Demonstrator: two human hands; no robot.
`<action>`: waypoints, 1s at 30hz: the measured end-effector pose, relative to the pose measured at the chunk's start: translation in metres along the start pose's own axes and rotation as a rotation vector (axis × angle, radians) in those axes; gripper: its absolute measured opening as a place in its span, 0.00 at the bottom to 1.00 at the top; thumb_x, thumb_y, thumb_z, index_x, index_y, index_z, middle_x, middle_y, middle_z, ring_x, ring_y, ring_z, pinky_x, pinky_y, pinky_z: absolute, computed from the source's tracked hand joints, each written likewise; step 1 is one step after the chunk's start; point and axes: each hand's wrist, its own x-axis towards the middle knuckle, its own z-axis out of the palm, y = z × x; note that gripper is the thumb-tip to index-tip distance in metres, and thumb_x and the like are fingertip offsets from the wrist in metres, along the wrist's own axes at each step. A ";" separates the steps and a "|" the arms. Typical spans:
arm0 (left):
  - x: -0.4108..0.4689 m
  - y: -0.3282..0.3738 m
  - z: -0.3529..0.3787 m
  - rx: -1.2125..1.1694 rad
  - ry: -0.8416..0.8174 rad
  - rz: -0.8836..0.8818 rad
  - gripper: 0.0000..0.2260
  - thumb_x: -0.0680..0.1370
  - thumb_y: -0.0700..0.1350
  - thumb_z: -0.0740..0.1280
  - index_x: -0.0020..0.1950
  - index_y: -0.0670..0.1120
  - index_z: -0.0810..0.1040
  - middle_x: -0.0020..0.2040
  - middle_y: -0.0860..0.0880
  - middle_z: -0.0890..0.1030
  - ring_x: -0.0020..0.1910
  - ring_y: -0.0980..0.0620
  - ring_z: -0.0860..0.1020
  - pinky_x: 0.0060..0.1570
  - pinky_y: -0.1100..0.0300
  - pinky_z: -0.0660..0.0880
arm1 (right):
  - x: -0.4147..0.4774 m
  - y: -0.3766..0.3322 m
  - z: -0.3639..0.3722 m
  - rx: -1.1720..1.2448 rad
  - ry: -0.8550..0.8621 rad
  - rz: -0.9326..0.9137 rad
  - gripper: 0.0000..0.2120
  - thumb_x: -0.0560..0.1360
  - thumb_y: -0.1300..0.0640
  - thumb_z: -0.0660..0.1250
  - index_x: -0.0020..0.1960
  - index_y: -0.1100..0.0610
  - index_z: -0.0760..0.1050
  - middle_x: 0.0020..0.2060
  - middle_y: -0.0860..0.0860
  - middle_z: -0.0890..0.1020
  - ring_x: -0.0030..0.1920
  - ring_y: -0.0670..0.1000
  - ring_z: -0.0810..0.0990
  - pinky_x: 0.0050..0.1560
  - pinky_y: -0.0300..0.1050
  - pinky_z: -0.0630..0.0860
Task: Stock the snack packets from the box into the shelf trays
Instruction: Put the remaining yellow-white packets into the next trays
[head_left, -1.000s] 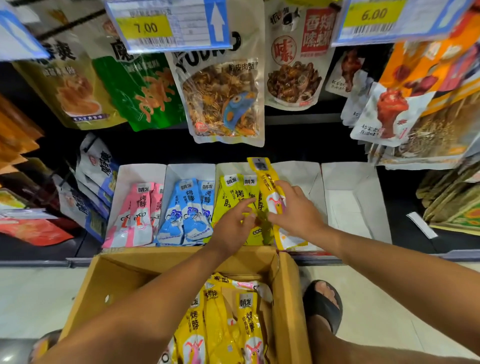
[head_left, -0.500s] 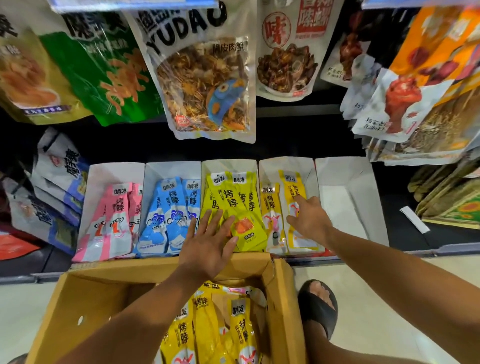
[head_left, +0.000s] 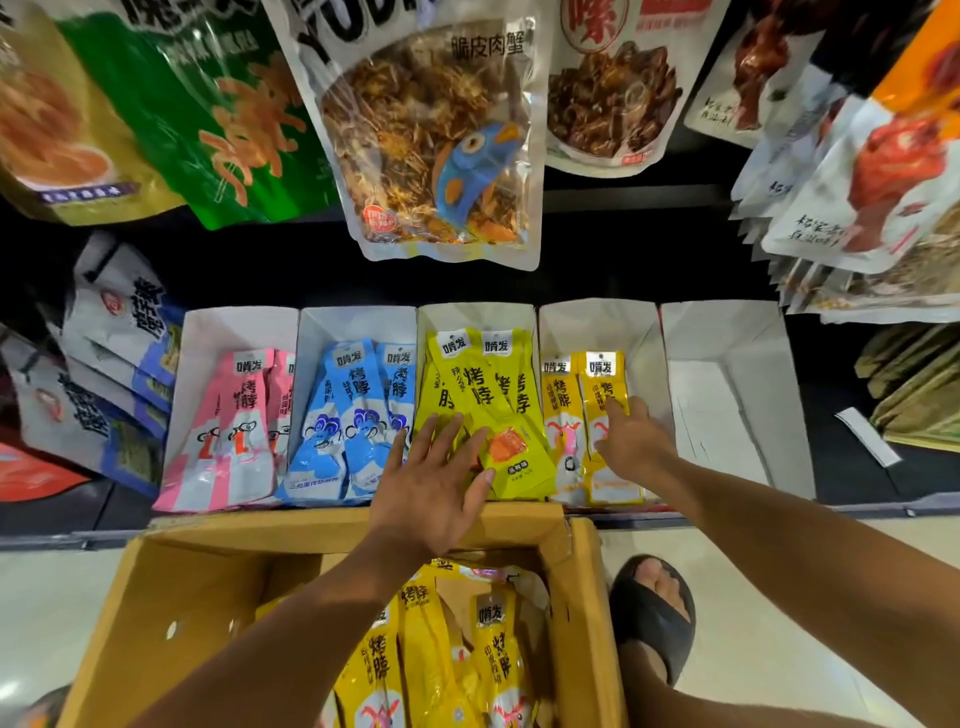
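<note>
Snack packets (head_left: 582, 415) in orange-yellow lie in the fourth white tray (head_left: 649, 338) from the left, the right hand (head_left: 631, 441) pressing one with straight fingers, the left hand (head_left: 434, 483) spread flat on lime-yellow packets (head_left: 483, 384) just left, beyond the near cardboard box (head_left: 171, 597).
</note>
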 end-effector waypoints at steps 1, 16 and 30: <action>0.000 0.000 0.000 -0.009 -0.008 0.001 0.32 0.79 0.68 0.30 0.83 0.64 0.43 0.84 0.56 0.44 0.83 0.50 0.37 0.80 0.40 0.44 | 0.001 0.000 0.000 -0.019 -0.002 -0.009 0.29 0.79 0.49 0.63 0.76 0.53 0.58 0.71 0.59 0.62 0.63 0.62 0.74 0.60 0.53 0.74; -0.012 -0.001 -0.015 -0.042 -0.060 0.007 0.43 0.71 0.72 0.23 0.84 0.60 0.45 0.85 0.54 0.41 0.83 0.49 0.36 0.80 0.40 0.39 | -0.038 -0.022 -0.052 -0.080 -0.008 -0.259 0.32 0.76 0.43 0.66 0.76 0.54 0.64 0.72 0.58 0.67 0.68 0.62 0.72 0.65 0.57 0.74; -0.212 -0.072 -0.033 -0.060 -0.059 -0.041 0.31 0.83 0.66 0.40 0.84 0.55 0.55 0.84 0.48 0.54 0.83 0.43 0.53 0.80 0.43 0.51 | -0.224 -0.143 -0.053 0.207 0.001 -0.396 0.27 0.77 0.53 0.68 0.75 0.53 0.68 0.74 0.56 0.67 0.73 0.59 0.68 0.70 0.53 0.69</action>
